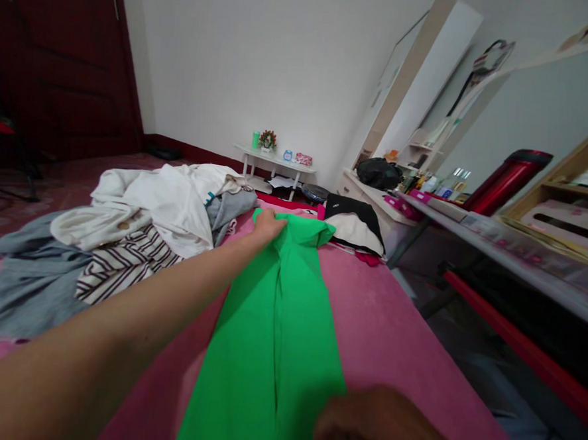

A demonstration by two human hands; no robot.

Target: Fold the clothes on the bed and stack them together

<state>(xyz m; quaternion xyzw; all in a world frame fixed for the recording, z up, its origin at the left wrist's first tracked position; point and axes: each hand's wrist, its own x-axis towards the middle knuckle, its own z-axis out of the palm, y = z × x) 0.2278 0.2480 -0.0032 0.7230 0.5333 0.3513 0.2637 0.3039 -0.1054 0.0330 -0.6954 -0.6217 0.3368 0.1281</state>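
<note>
The left hand (270, 226) clasped the green garment (311, 314) by its far end; the right hand (369, 420) curled nearer, grip unclear.

Left forearm (133, 323): bare along the whole stretch I can see from here; long, smooth outline, slimmest at the wrist and broadening steadily toward the elbow end. Left hand (270, 225): bare, compact, rounded over the knuckles; nails too small to make out. Right hand (361, 417): also bare, broad across the back, outline soft with blur; finer detail unreadable.
</note>
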